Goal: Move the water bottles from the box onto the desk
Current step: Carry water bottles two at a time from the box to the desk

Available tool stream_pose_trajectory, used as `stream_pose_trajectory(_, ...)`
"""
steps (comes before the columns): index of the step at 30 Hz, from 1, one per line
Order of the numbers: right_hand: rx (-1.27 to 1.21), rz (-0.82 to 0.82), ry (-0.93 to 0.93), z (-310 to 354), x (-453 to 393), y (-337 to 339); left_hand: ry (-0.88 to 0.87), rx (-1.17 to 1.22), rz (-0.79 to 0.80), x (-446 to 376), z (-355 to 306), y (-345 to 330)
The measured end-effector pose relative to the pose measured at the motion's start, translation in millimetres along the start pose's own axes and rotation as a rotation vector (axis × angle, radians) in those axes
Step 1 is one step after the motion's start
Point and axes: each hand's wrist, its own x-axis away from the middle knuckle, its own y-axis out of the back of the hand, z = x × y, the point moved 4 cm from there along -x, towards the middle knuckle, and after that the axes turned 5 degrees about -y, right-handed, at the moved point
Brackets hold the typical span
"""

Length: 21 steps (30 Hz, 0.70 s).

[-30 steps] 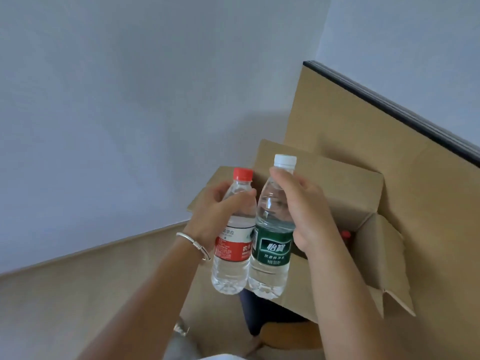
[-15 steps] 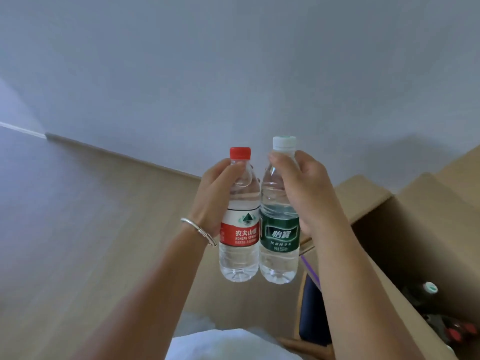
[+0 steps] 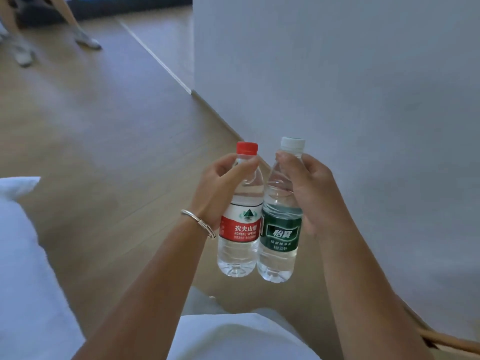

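My left hand (image 3: 220,188) grips the neck and shoulder of a clear water bottle with a red cap and red label (image 3: 240,229). My right hand (image 3: 309,196) grips the upper part of a clear water bottle with a white cap and green label (image 3: 280,237). Both bottles hang upright, side by side and touching, in the air above the wooden floor. A silver bangle sits on my left wrist. Neither the box nor the desk is in view.
A white wall (image 3: 363,100) fills the right side, its corner meeting the wooden floor (image 3: 104,131). Another person's legs and shoes (image 3: 85,40) stand at the far top left. White cloth (image 3: 20,255) lies at the left and bottom edges.
The view has swung left, away from the cardboard box, which has dropped out of sight. Both hands still hold the same two bottles together; the open floor and wall corner now show.
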Motion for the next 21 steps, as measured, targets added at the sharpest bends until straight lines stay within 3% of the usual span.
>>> stream_pose_trajectory(13,0.233,0.621,0.011,24.5,-57.2,-254.0,-0.047,0.106,-0.619,35.8,-29.5,216.1)
stream_pose_trajectory(21,0.455,0.819,0.268,78.3,-134.3,-386.4,-0.095,0.010,-0.904,-18.5,-77.9,306.4)
